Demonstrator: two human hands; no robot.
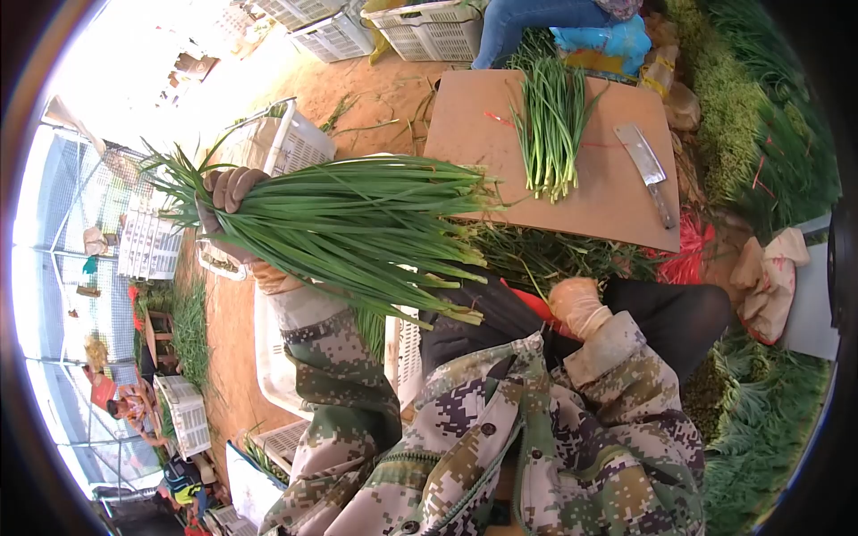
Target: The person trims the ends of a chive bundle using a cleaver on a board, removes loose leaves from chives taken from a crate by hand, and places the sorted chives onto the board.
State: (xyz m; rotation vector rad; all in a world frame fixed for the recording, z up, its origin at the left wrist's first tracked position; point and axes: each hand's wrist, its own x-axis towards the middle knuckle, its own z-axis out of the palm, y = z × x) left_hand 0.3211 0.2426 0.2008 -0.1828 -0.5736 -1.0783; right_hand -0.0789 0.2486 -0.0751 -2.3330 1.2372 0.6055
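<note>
My left hand (231, 196), in a dark brownish glove, is closed around the leafy end of a large bunch of garlic chives (357, 214). The bunch lies sideways in the air, its pale cut ends pointing right toward the board. My right hand (578, 306), in a pale glove, rests low by my lap with its fingers curled; a thin stem shows beside it, and what the fingers hold is hidden. Past it, a smaller bunch of chives (551, 125) lies on a brown board (474, 107). To the right of that bunch is a cleaver (645, 170), its handle toward me.
Loose leaves (554, 250) are heaped below the board's near edge, beside red plastic strands (688, 246). White crates (308, 143) stand on the dirt floor to the left and at the back. Piled greens (769, 429) line the right. A person in jeans (518, 31) sits across the board.
</note>
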